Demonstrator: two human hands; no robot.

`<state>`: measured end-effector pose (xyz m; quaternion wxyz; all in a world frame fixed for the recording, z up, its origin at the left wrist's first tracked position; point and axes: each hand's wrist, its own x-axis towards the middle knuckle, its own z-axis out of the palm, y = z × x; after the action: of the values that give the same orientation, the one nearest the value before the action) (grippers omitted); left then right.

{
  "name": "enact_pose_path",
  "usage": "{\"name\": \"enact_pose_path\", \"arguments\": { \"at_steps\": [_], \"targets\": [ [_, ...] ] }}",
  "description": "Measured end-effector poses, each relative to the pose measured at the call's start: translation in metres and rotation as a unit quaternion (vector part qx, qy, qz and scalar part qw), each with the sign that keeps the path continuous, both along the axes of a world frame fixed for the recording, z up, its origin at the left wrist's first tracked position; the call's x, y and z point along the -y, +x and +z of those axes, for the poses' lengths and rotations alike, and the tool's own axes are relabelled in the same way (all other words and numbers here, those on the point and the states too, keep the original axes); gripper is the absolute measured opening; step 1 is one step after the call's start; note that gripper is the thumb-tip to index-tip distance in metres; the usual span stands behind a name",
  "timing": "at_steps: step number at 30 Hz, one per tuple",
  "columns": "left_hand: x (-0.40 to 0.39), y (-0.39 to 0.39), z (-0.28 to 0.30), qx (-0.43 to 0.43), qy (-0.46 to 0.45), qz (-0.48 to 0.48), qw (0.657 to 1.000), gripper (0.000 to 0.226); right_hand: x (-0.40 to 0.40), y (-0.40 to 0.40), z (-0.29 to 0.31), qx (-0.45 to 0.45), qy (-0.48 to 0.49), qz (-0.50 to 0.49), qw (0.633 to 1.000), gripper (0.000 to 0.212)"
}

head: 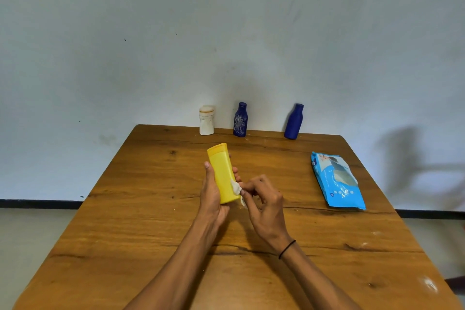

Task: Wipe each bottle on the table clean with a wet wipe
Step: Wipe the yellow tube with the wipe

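My left hand [213,194] grips a yellow bottle [222,171] above the middle of the wooden table [125,221], its cap pointing away from me. My right hand [264,201] pinches a small white wet wipe [236,187] against the bottle's lower right side. Along the table's far edge stand a white bottle [206,120], a dark blue bottle with white scratch marks [240,120] and a plain dark blue bottle [294,122].
A light blue pack of wet wipes [337,181] lies flat on the right side of the table. A pale wall rises right behind the far edge. Floor shows beyond the left and right table edges.
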<state>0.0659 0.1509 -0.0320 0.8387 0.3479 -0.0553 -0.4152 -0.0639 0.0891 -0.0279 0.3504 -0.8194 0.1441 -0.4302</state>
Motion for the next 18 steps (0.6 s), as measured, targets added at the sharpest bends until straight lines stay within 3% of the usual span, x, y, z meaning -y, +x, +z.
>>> {"name": "enact_pose_path", "arguments": {
  "at_steps": [7,13,16,18],
  "targets": [
    [-0.001,0.000,0.005,0.097,0.083,0.056,0.990,0.059,0.001,-0.006,-0.001,-0.017,-0.008,0.032,0.999,0.016],
    [0.003,-0.012,-0.001,0.250,0.240,0.075,0.935,0.062,0.004,0.009,0.008,-0.010,-0.019,-0.021,1.000,0.010],
    [0.004,-0.012,-0.006,0.357,0.229,0.112,0.898,0.053,0.007,0.020,0.016,0.002,-0.012,-0.053,0.999,0.008],
    [0.003,-0.013,-0.008,0.390,0.193,0.111,0.894,0.044,0.009,0.027,0.022,0.010,-0.003,-0.073,0.997,0.007]
  ]
}}
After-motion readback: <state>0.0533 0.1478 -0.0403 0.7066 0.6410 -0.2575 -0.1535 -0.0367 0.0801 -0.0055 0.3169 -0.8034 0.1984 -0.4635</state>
